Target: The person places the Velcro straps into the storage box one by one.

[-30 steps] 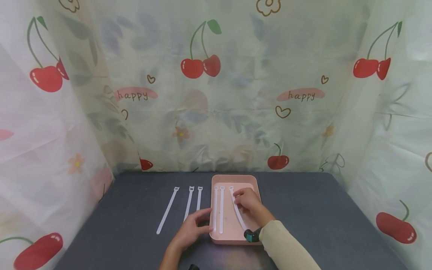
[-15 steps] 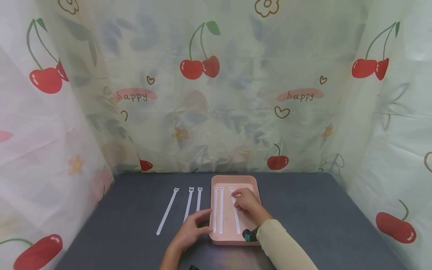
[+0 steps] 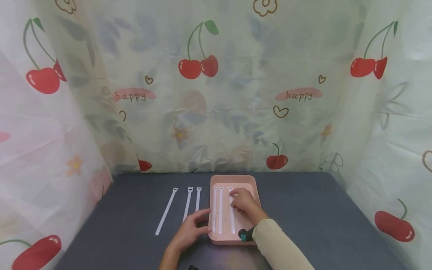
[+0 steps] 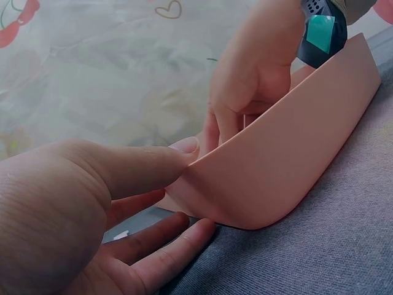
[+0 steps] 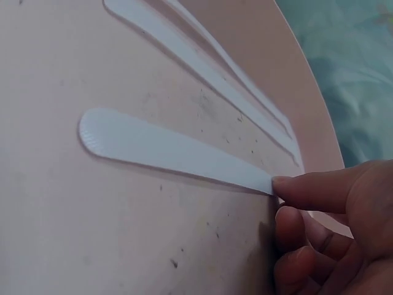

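A pink tray (image 3: 233, 242) holds three white straps lying lengthwise. The right hand (image 3: 245, 201) is inside it, thumb and fingertips pinching the rightmost strap (image 3: 232, 221) near its head; in the right wrist view that strap (image 5: 178, 153) runs from its rounded end to the fingertips. Two other straps (image 3: 221, 213) lie parallel near the tray's left wall. The left hand (image 3: 189, 229) steadies the tray's left side; in the left wrist view its thumb rests on the rim of the tray (image 4: 276, 153) and its other fingers are loosely extended by the outer wall.
Left of the tray on the dark table (image 3: 297, 210) lie three more white straps, the leftmost strap (image 3: 166, 212) slanting and the two nearer ones partly behind the left hand. A cherry-patterned curtain (image 3: 233, 123) stands around the table's back and sides.
The strap in the right hand has swung from a slant to nearly parallel with the other two, its lower end moving left. The right hand has shifted slightly left. The left hand stays put.
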{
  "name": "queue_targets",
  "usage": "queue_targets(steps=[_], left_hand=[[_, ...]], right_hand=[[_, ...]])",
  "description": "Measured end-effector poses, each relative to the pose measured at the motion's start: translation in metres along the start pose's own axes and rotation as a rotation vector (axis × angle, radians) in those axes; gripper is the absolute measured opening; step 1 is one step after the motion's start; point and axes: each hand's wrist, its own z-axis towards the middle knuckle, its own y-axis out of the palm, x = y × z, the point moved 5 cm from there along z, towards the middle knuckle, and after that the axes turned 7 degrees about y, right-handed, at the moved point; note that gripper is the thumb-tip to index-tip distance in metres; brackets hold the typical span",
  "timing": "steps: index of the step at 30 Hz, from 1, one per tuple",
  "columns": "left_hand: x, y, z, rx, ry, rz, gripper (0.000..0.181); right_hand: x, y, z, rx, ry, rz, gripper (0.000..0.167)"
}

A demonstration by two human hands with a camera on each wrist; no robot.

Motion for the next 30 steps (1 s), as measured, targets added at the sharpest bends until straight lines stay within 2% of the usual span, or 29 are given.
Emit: queue_targets(steps=[12, 20, 24, 30], left_hand=[[-0.004, 0.001, 0.001, 0.005, -0.027, -0.027, 0.06], [0.001, -0.001, 0.002, 0.006, -0.028, -0.019, 0.06], [0.002, 0.0, 0.001, -0.001, -0.003, -0.011, 0.059], [-0.001, 0.0, 0.001, -0.004, 0.011, -0.019, 0.06]], right_hand=[[-0.01, 0.005, -0.006, 0.025, -0.042, -0.041, 0.041], [-0.015, 0.006, -0.007, 0.042, -0.106, -0.128, 0.039], [-0.014, 0.006, -0.005, 0.035, -0.113, -0.112, 0.039], [-0.007, 0.004, -0.002, -0.038, -0.081, -0.002, 0.043]])
